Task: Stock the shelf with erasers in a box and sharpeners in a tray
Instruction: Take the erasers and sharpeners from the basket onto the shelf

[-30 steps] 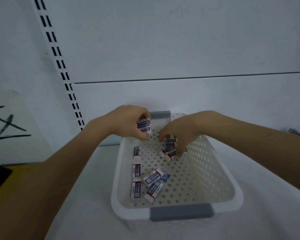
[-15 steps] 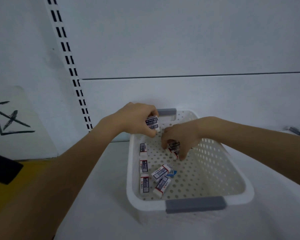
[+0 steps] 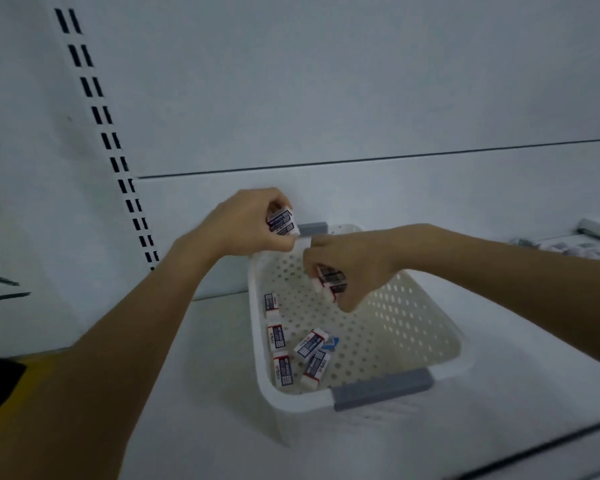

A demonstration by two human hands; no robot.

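Showing what is judged to be the gathering step. Nearest, a white perforated plastic basket [image 3: 413, 327] with a grey near handle [image 3: 381, 389] rests on the white shelf board [image 3: 205, 375]. Several small white sleeved erasers [image 3: 310, 342] lie loose along its left floor. Farther in, the right hand [image 3: 354, 261] curls round a small eraser bundle [image 3: 331, 280] below the rim. The left hand [image 3: 246, 220] grips a stacked eraser pair [image 3: 282, 221] above the far rim, its fingers nearly meeting the right's. No box is visible, so the next move probably calls for lifting both loads clear. The space overhead is open; the pale back panel [image 3: 361, 98] stands just behind.
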